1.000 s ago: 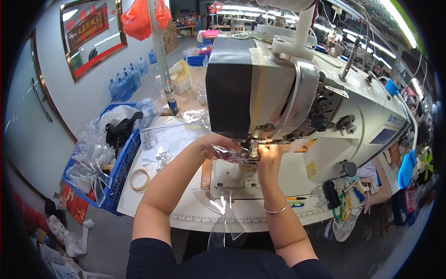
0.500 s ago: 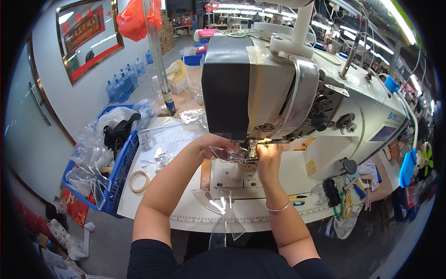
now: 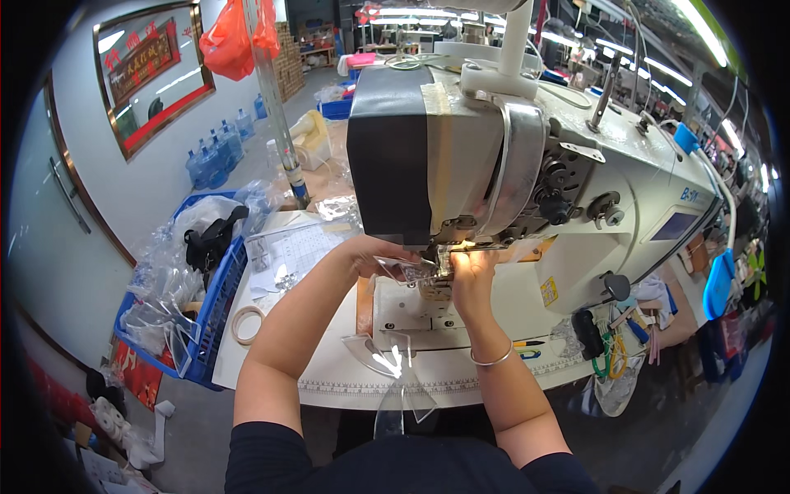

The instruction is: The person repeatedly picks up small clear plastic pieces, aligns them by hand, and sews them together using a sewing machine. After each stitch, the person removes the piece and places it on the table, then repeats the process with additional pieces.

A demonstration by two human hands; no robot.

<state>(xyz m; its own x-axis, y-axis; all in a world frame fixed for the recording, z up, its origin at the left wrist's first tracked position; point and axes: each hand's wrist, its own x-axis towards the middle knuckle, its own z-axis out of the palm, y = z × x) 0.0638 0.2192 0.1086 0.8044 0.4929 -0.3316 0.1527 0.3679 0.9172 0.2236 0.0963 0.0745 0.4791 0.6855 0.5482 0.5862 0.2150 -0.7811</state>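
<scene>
A large white sewing machine with a black front cover stands before me. My left hand is closed on a clear plastic piece just left of the needle area; the machine head hides some of its fingers. Under the machine's lamp, my right hand is closed, fingers bent together beside the presser foot. What its fingertips grip is hidden. More clear plastic strips hang over the table's front edge between my forearms.
At left stands a blue basket of clear plastic and a black strap. A tape roll and printed sheets lie on the white table. Scissors, a pen and other tools are at right. A metal post rises behind.
The view has shifted slightly, so the machine sits a little further left in it. Both hands stay by the needle area, with the plastic piece still in my left hand.
</scene>
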